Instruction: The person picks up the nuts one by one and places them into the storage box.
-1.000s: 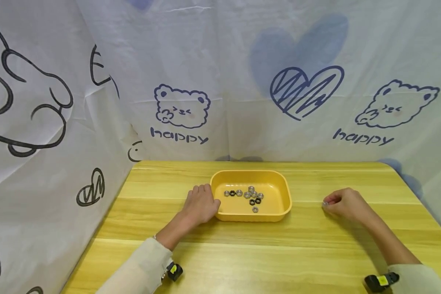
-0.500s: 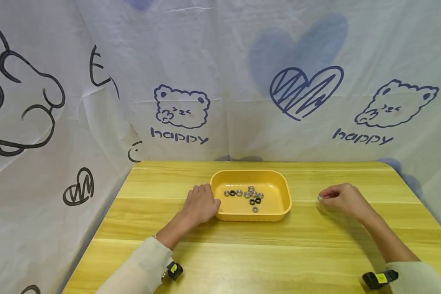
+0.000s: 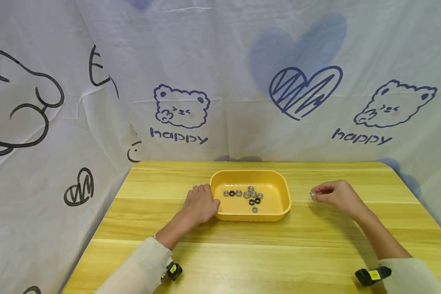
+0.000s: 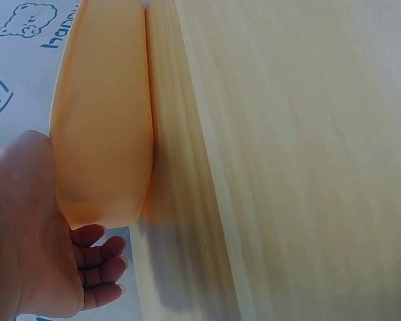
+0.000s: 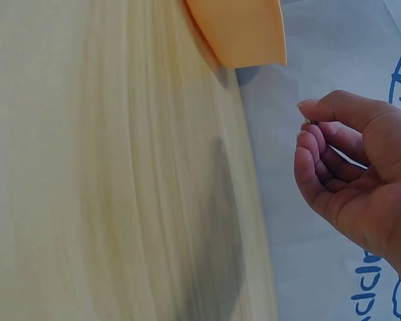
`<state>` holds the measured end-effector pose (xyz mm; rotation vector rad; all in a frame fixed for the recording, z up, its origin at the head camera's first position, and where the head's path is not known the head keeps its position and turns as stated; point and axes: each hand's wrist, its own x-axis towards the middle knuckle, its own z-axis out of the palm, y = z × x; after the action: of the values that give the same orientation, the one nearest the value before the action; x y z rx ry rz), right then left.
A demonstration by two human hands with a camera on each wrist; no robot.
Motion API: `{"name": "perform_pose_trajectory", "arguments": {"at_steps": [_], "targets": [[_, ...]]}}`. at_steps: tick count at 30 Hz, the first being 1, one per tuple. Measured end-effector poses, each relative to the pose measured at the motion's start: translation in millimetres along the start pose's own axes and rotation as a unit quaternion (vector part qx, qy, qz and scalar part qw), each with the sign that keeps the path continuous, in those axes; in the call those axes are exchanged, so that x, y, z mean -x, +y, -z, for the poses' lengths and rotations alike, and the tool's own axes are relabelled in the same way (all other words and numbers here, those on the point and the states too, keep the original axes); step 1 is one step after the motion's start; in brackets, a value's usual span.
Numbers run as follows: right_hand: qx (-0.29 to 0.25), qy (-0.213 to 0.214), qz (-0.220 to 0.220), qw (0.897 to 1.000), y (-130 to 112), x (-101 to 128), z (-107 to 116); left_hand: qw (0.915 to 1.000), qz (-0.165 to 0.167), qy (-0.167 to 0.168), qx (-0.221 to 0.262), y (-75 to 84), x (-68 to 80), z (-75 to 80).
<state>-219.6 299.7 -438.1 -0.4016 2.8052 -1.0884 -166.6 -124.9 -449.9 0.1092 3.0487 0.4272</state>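
A yellow plastic tray (image 3: 250, 217) stands on the table, holding several hex nuts, some silver and some black. At its left end my left hand (image 3: 201, 204) grips the wall, the thumb over the rim and the fingers outside; the left wrist view shows those fingers curled by the tray's end (image 4: 103, 134). To the right of the tray, my right hand (image 3: 339, 198) pinches a silver hex nut (image 3: 313, 194) between thumb and forefinger. In the right wrist view the nut (image 5: 311, 122) is mostly covered by the fingertips, and the hand is raised above the tabletop.
The wooden table (image 3: 242, 261) has its far edge against a white printed curtain (image 3: 239, 134). Another curtain (image 3: 106, 122) hangs along the left side. A black strapped camera (image 3: 369, 276) sits on the right wrist, a second (image 3: 174, 270) on the left.
My right hand, with the nut in its pinch, has lifted and moved left toward the tray. The left hand and the tray stay where they were.
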Motion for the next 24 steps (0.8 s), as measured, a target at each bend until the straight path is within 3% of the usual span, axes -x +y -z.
{"name": "perform_pose_trajectory", "arguments": {"at_steps": [24], "targets": [[-0.021, -0.021, 0.007, 1.0, -39, -16, -5, 0.9999, 0.002, -0.013, -0.002, 0.2, -0.5, 4.8]]}}
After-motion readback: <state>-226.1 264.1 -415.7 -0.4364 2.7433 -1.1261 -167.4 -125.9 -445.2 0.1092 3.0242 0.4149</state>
